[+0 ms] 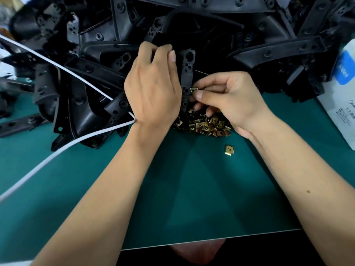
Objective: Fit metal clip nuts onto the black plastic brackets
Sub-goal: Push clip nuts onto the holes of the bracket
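The left hand (151,87) curls its fingers round a black plastic bracket (187,73), holding the narrow strip so that it runs from far to near, with the thumb laid along its left edge. The right hand (228,100) pinches a brass-coloured clip nut (193,91) between thumb and forefinger and holds it against the right edge of that bracket, near the strip's lower end; whether the nut is seated on the edge cannot be told. The remaining fingers of the right hand are curled down over a heap of clip nuts (203,125), which lies on the green mat (172,189) just near of the held bracket and between the two wrists. One loose clip nut (230,150) sits apart from the heap, nearer and a little to the right. Behind and to the left of the hands rises a large pile of black brackets (96,60), filling the far part of the scene from side to side. A white cable (63,148) comes from the far left across that pile, bends beside the left wrist and runs back to the near left over the mat. At the right edge stands a white box with blue printing (343,89).
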